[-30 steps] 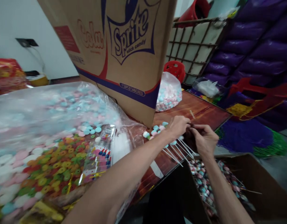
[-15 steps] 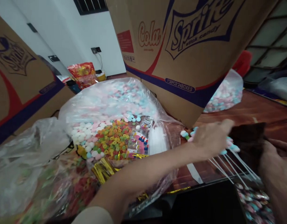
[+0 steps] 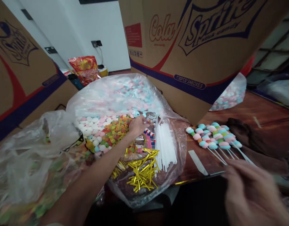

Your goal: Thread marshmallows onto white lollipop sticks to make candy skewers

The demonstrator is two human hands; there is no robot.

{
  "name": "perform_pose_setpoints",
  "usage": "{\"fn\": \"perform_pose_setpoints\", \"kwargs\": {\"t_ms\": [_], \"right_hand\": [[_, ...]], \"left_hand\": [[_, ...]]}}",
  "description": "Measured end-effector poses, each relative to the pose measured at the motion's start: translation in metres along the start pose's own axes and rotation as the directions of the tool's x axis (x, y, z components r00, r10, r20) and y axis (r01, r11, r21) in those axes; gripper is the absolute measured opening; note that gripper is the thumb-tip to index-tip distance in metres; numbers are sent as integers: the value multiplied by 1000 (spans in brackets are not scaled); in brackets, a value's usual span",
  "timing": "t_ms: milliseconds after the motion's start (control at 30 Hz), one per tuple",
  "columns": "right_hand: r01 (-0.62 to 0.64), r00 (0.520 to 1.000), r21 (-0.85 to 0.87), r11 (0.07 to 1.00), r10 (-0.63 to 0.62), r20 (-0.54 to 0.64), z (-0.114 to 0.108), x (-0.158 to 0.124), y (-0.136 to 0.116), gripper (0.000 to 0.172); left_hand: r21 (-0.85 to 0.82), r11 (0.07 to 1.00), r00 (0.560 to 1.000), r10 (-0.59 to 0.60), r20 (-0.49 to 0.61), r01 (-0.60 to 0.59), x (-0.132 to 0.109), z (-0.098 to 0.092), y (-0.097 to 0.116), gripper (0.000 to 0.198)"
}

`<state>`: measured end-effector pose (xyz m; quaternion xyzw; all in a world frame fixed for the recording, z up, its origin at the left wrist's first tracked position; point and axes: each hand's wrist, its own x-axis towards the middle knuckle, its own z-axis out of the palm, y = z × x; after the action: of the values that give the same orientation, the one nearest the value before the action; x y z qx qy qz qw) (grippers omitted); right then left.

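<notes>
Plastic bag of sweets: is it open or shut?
Open: the left hand reaches inside the plastic bag, touching the loose sweets.

I take the open bag [image 3: 179, 150] as my landmark. My left hand [image 3: 138, 125] lies inside it on the loose sweets [image 3: 106, 131], with sticks [image 3: 165, 142] just right of that hand and twist ties [image 3: 141, 172] nearer me. A carton [image 3: 193, 62] stands behind the bag. Right of the bag, skewers [image 3: 212, 136] lie on the counter [image 3: 264, 110], and my right hand [image 3: 250, 191] is in front of them.
</notes>
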<state>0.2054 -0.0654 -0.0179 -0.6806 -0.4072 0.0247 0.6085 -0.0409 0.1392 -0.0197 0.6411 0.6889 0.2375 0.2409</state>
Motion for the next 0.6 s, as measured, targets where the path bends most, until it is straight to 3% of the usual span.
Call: {"fn": "perform_pose_setpoints", "kwargs": {"t_ms": [67, 133, 200, 300, 333, 400, 467, 533, 600], "right_hand": [[159, 965, 125, 979, -180, 189, 19, -20, -16, 9], [163, 904, 241, 957, -243, 353, 36, -33, -22, 7], [40, 869, 291, 956, -177, 462, 51, -41, -25, 7], [-272, 810, 292, 917, 55, 584, 74, -49, -35, 20], [-371, 787, 295, 881, 129, 603, 81, -51, -41, 26], [-492, 766, 329, 806, 221, 603, 95, -55, -51, 35], [-539, 762, 386, 748, 239, 602, 105, -60, -58, 34], [-568, 760, 440, 696, 238, 605, 109, -64, -58, 25], [-587, 764, 473, 657, 258, 591, 105, -64, -52, 17]], "left_hand": [[-104, 995, 999, -8, -49, 3, 1, -4, 1, 13], [-227, 974, 996, -16, -89, -4, -3, -11, 1, 9], [-360, 933, 995, -29, -90, -6, -14, -18, 4, 11], [-571, 821, 999, -37, -17, 21, -47, -17, 13, 24], [-671, 740, 999, -42, 23, 46, -60, -14, 18, 25], [-910, 385, 988, -96, 124, 152, -87, -3, 30, 24], [-975, 83, 969, -156, 192, 207, -110, 9, 40, 26], [-970, -83, 949, -205, 241, 228, -126, 19, 46, 27], [-952, -144, 934, -201, 297, 271, -134, 24, 47, 28]]}}
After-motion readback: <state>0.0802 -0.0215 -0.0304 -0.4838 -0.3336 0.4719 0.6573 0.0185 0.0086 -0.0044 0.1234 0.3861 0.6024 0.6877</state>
